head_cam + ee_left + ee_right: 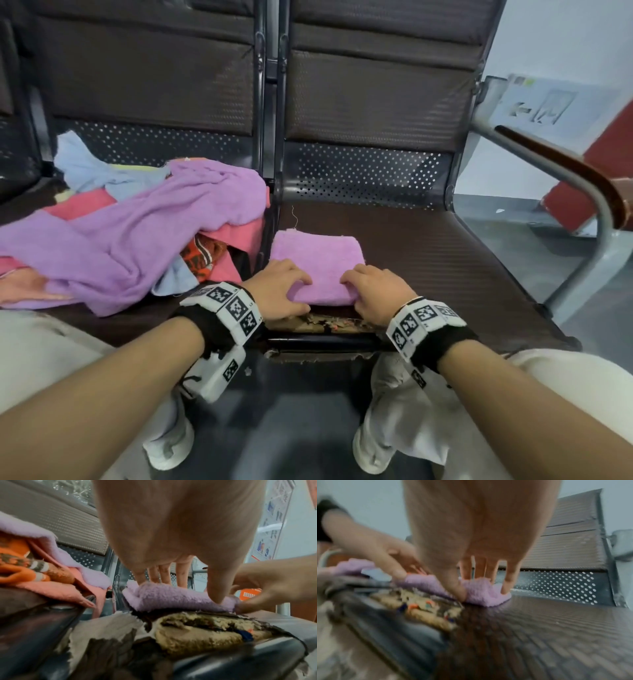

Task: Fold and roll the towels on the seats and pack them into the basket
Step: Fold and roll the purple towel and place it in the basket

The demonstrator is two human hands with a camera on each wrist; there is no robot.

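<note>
Two dark seats [428, 246] side by side across the upper half of the head view, the right one bearing the work. On the left seat, at centre left of the frame, a loose pile of towels [137, 226], purple over pink, blue and orange, not yet folded. At lower centre, on the front part of the right seat, a folded purple towel [317, 260], lying flat as a small rectangle just behind the torn seat edge [329, 322]. Left hand [281, 287] and right hand [375, 291] both at its near edge, fingers on top and thumbs tucked under, pinching the cloth. Probably the very start of rolling. Next: turning this near edge over tightly and evenly, away toward the backrest. No basket in view
</note>
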